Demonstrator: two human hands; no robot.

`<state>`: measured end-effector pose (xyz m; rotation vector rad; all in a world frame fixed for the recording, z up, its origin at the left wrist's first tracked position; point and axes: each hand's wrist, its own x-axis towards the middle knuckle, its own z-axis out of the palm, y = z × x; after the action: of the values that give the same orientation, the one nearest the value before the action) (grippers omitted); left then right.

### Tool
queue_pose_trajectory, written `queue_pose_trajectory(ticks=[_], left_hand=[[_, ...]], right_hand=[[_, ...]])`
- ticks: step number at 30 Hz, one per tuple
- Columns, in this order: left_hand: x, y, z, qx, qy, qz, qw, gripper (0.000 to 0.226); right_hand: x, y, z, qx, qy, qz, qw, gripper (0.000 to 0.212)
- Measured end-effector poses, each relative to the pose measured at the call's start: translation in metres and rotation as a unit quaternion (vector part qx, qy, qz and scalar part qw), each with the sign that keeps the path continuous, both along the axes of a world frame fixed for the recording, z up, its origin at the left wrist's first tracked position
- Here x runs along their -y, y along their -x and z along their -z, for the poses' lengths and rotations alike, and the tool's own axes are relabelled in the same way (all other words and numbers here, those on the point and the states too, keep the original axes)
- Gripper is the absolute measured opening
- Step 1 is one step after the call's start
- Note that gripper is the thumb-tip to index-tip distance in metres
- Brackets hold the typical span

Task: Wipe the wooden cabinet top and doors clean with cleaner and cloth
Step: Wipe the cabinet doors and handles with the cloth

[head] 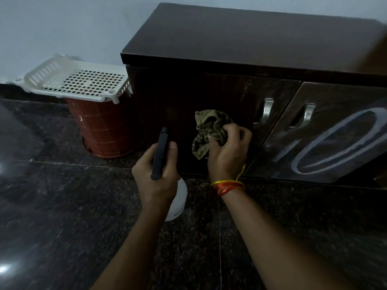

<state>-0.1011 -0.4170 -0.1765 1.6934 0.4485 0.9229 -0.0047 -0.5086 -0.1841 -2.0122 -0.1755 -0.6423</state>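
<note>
Gripping the spray bottle (161, 155), left hand (156, 174) aims its nozzle at the cabinet (209, 88).

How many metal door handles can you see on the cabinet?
2. One handle is on the left door, near its right edge; the other handle is on the right door, near its left edge. More could lie beyond the frame's right edge.

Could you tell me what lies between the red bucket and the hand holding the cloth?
In the head view, the left hand gripping the spray bottle sits between the bucket and the right hand.
</note>
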Motion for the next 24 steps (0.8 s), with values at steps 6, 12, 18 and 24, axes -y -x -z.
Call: queue_pose_trajectory(ticks=[6,12,18,24], left_hand=[[0.004,-0.002,-0.007,0.009,0.015,0.007,1.0,0.034],[0.009,0.0,-0.012,0.023,0.015,0.02,0.999,0.031],[0.011,0.0,-0.012,0.026,0.012,0.022,0.999,0.033],[0.014,0.0,-0.017,0.033,0.021,0.024,0.999,0.038]], right_hand=[[-0.01,-0.007,-0.044,0.064,-0.062,0.028,0.996,0.031],[-0.002,0.002,-0.036,0.011,-0.013,0.011,1.0,0.028],[-0.011,-0.012,-0.075,0.096,-0.078,0.038,0.992,0.03],[0.002,-0.003,-0.06,0.05,-0.053,0.027,0.997,0.027]])
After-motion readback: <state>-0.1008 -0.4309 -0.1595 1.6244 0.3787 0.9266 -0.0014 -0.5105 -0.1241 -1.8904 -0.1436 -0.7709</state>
